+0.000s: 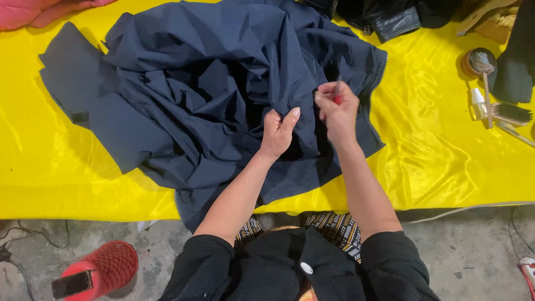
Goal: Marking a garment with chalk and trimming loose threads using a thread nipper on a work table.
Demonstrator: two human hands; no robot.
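Yellow cloth (446,161) — both hands pinching navy jacket (195,95); right hand (337,108) holds red tool (337,98).

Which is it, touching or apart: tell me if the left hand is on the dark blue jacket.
Touching. The head view shows the left hand pinching a fold of the dark blue jacket, fingers pressed into the cloth.

1 navy jacket (189,95) | 2 hands (277,132) | 1 brush (511,113) | 1 red stool (103,267)

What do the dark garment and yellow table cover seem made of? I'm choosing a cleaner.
Navy garment: likely a thin matte synthetic weave, judging by its crisp creases and zipper edge. Yellow cover: probably satin-like polyester, glossy with bright streaked highlights. Neither is certain by look alone.
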